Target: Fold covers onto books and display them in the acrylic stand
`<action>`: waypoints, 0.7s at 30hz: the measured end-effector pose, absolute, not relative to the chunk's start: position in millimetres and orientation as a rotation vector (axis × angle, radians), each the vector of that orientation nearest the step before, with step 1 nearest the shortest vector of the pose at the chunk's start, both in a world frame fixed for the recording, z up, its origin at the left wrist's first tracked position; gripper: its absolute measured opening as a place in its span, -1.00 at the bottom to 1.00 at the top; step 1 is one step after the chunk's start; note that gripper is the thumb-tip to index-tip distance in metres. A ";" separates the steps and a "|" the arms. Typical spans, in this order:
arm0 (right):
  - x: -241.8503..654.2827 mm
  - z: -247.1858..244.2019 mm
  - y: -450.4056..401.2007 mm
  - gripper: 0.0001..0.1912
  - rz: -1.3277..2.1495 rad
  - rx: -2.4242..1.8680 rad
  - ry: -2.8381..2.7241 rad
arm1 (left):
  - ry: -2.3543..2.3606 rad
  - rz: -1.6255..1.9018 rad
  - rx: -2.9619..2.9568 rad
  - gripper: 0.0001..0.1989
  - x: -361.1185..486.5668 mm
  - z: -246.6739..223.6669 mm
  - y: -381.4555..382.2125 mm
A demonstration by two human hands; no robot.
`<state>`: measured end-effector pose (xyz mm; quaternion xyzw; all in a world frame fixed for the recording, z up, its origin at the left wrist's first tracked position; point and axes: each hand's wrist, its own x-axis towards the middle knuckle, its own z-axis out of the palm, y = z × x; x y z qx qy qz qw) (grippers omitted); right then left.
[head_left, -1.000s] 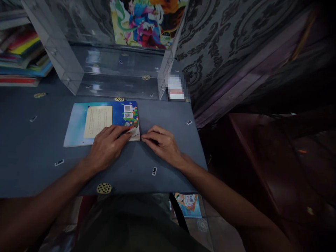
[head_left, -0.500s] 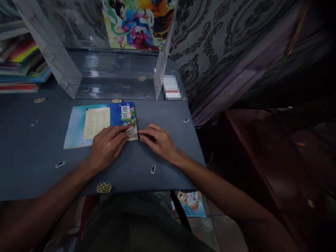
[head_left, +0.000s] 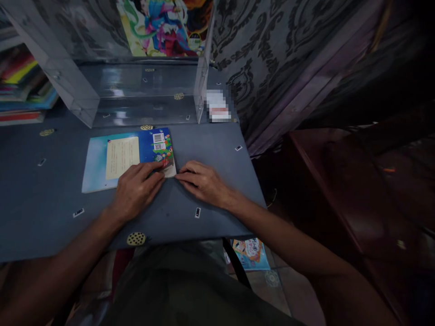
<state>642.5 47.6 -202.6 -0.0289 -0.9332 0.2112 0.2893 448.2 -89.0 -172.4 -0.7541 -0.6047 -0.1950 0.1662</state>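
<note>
On grey tabletop [head_left: 217, 145], patterned wall [head_left: 251, 50] behind, left hand [head_left: 133, 190] pressing book [head_left: 95, 154], right [head_left: 203, 182] pinching corner

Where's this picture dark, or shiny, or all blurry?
In the head view, dim all over, nearly black at the upper right; in the head view, pale glare on the clear rack; in the head view, the book pile looks smeared, while the book under the left hand looks sharper.
</note>
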 end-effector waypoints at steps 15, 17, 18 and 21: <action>647.1 -193.8 43.0 -0.70 0.235 -0.052 -2.659 | -1.640 -0.574 -2.279 -0.93 447.8 -167.7 -91.2; 647.2 -192.4 41.6 -0.70 0.194 -0.059 -2.673 | -1.658 -0.582 -2.283 -0.87 447.5 -168.3 -90.8; 647.2 -191.7 40.9 -0.70 0.179 -0.061 -2.679 | -1.664 -0.581 -2.280 -0.82 447.5 -168.6 -90.5; 646.7 -190.2 39.4 -0.70 0.149 -0.077 -2.690 | -1.657 -0.567 -2.270 -0.74 447.9 -169.7 -89.7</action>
